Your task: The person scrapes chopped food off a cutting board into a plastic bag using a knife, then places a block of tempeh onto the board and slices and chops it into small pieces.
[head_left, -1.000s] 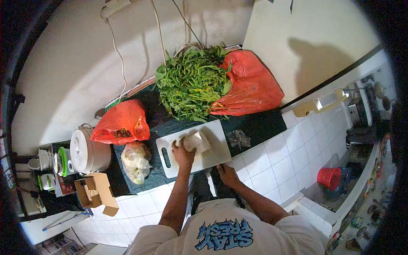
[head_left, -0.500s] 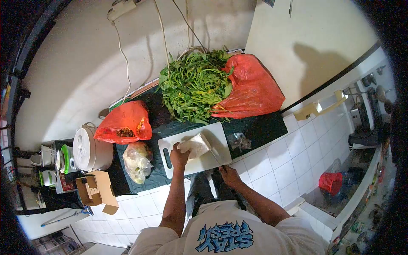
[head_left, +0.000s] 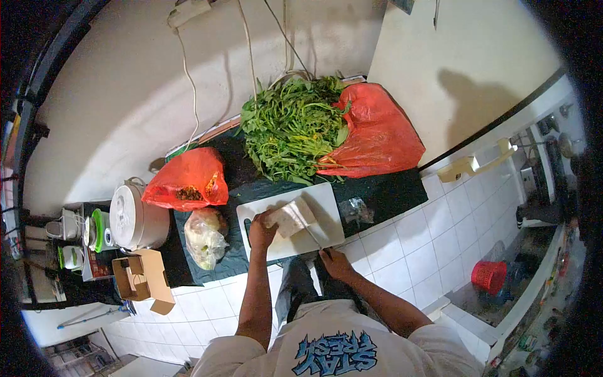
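On the white cutting board (head_left: pixel 328 231) lies a pale, speckled block that looks like tempeh (head_left: pixel 290 218). My left hand (head_left: pixel 262 232) grips the block at its left end, fingers curled over it. A knife (head_left: pixel 314 239) is in my right hand (head_left: pixel 336 263), which is closed round the handle near the board's front edge. The blade points up and left, and its far end overlaps the right part of the block.
Behind the board is a large heap of leafy greens (head_left: pixel 289 135), with a red plastic bag (head_left: pixel 380 135) to its right. Left stand another red bag (head_left: pixel 188 179), a clear bag of produce (head_left: pixel 205 242), a white rice cooker (head_left: pixel 141 217) and a cardboard box (head_left: pixel 147 279). A small clear packet (head_left: pixel 356 211) lies right.
The knife and my right hand have shifted slightly left relative to the board, bringing the blade in over the block from its right edge. My left hand still holds the block. The view has moved slightly.
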The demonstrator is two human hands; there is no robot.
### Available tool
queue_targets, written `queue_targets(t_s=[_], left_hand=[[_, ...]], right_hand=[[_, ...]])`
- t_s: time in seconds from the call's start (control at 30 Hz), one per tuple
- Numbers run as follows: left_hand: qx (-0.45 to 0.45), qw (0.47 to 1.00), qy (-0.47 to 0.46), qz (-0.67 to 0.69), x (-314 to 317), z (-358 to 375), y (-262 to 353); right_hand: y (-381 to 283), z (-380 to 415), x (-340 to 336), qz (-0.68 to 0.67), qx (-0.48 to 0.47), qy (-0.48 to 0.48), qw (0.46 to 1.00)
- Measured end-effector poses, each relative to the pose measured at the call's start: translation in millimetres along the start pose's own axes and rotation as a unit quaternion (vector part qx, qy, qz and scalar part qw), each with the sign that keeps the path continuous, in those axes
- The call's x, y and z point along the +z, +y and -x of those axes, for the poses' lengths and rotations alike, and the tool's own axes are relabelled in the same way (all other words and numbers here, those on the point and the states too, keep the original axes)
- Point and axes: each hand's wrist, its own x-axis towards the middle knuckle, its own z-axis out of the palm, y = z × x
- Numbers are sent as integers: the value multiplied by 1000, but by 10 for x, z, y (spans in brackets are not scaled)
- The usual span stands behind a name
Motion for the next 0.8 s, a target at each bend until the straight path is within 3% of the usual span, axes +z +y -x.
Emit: queue_targets(t_s=[0.03,0.17,0.23,0.27,0.37,0.43,0.5,0.57,0.63,0.67,0.73,0.8], left_hand=[[-3,1000,1,0,10,6,-65],[-17,999,19,-37,35,72,-146],[-68,991,36,113,45,118,-161],[-41,979,64,190,86,139,-150],[-92,979,16,180,35,144,-132],[-89,987,18,134,48,194,-154],[-92,919,55,379,144,200,-221],[-94,938,63,328,150,176,-263],[-80,996,9,38,39,136,-221],[-72,992,23,105,15,138,-219],[-61,994,18,85,-5,110,-229],[-36,997,36,65,10,110,-187]], right_hand=[[-72,4,34,-21,-31,-5,999],[40,-26,412,12,-2,-22,1000],[-24,-43,457,61,-84,-31,994],[-56,-53,481,77,-111,-36,990],[-171,-71,514,24,-47,-59,997],[-148,-66,566,49,-65,-50,995],[-184,-40,580,60,-55,-44,996],[-286,-11,579,64,-40,-43,996],[-271,27,664,82,-53,-29,995],[-268,35,713,89,-57,-25,994],[-264,3,830,90,47,-16,995],[-297,45,833,106,-5,-12,994]])
